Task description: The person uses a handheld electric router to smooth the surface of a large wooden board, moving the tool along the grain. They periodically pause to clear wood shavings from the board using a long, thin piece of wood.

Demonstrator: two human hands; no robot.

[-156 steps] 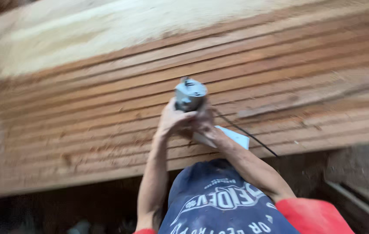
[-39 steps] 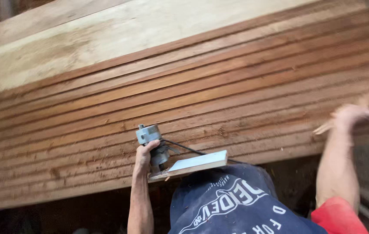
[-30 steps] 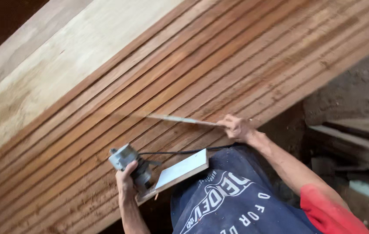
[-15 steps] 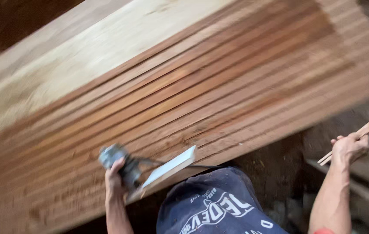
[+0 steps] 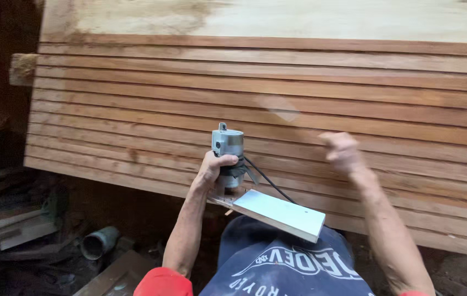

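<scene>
Near the lower middle of the head view, the person's left hand (image 5: pixel 211 169) is wrapped around the dark body of a small router (image 5: pixel 227 159), fingers curled over its side in a firm grip. The router stands upright, its silver cap on top, and rests on the near edge of a large wooden slab (image 5: pixel 277 82). A flat pale plate (image 5: pixel 280 215) is fixed under the tool and sticks out toward the person, past the slab's edge and over a dark blue apron (image 5: pixel 277 266). A black cord (image 5: pixel 269 185) runs from the router's body down to the right, across the plate.

The slab fills most of the view. Many long parallel grooves run across it from left to right, leaving reddish-brown strips between them, while the far part at the top is uncut and paler.

To the right of the router, well apart from it, the right hand (image 5: pixel 343 153) is raised above the grooved wood. It is blurred by motion, so whether it is released or clenched cannot be told, and nothing can be made out in it.

Red sleeves (image 5: pixel 162 282) show at the bottom edge. Down on the dim floor to the left lie a grey pipe (image 5: pixel 97 242) and some loose boards (image 5: pixel 8 230).
</scene>
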